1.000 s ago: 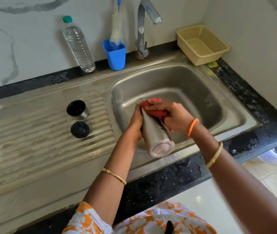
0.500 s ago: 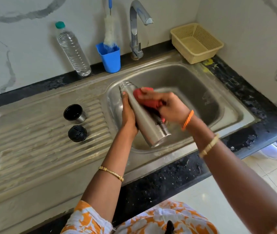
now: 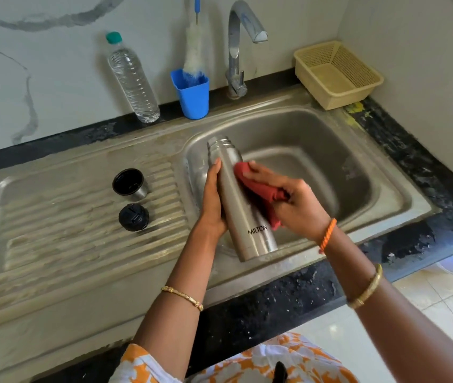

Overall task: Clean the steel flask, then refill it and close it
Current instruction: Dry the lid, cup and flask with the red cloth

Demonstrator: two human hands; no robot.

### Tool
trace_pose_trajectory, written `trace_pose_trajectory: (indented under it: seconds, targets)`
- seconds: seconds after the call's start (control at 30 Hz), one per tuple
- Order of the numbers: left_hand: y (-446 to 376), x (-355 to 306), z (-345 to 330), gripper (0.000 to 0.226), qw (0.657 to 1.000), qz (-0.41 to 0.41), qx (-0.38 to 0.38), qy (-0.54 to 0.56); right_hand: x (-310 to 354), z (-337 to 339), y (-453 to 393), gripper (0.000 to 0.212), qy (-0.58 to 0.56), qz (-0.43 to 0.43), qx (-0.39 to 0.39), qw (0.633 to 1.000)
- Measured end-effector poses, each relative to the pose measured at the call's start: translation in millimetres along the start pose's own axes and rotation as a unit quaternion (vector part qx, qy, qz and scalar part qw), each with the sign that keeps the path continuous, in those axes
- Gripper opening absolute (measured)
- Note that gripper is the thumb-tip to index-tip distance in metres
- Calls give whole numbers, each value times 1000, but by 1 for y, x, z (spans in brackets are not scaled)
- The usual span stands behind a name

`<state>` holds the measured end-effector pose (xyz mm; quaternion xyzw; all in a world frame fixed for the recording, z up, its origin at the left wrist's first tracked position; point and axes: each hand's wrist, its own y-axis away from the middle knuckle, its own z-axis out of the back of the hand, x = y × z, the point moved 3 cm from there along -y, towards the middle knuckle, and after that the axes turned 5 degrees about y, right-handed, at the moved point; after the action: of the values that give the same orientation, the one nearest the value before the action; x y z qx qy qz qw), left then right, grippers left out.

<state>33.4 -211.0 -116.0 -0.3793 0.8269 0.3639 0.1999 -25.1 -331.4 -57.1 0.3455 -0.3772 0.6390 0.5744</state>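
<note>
Steel flask (image 3: 243, 205), uncapped and tilted with its threaded mouth toward 11 o'clock and its base toward 5 o'clock, sits between both hands over the near-left part of the sink basin (image 3: 330, 150). The left hand (image 3: 212, 203) cups the flask's left side, thumb lying up along the body and the other fingers hidden behind it. The right hand (image 3: 291, 200) curls round a bunched red cloth (image 3: 258, 189) and presses it against the flask's right side, fingertips reaching toward the neck. An orange thread band (image 3: 328, 234) circles the right wrist, with a gold bangle (image 3: 367, 288) farther down that forearm and another gold bangle (image 3: 183, 297) on the left forearm. At 9 o'clock from the hands, on the ribbed drainboard (image 3: 54, 230), a steel cup lid (image 3: 129, 184) stands open side up, and just nearer, a black stopper (image 3: 133, 217) stands apart from it. At 12 o'clock, along the marble wall, a tap (image 3: 237, 51) arches over the basin; to its left a blue cup (image 3: 192, 94) holds a white bottle brush (image 3: 193, 51), and farther left stands a clear plastic bottle (image 3: 132, 78) with a green cap. At 2 o'clock a cream mesh basket (image 3: 338, 74) rests in the corner. Black speckled table (image 3: 261, 308) edges the sink on the near side.
</note>
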Motion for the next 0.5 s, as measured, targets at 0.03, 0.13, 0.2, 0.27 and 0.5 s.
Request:
trace_pose_trajectory:
  seconds: [0.03, 0.13, 0.2, 0.27, 0.5]
  targets:
    - [2, 1, -1, 77, 1000, -9, -6, 10, 1, 0, -15, 68, -8, -3, -17, 1000]
    - [5, -3, -4, 61, 999, -39, 3, 20, 4, 3, -55, 71, -49, -23, -39, 998]
    - [6, -15, -7, 58, 999, -51, 9, -1, 9, 4, -62, 72, -38, -18, -40, 998]
    - [6, -23, -13, 58, 997, -70, 7, -23, 21, 3, -56, 69, 14, 13, -52, 998]
    - [3, -33, -13, 69, 992, -116, -45, 35, 39, -32, 11, 54, 205, 132, -87, 966]
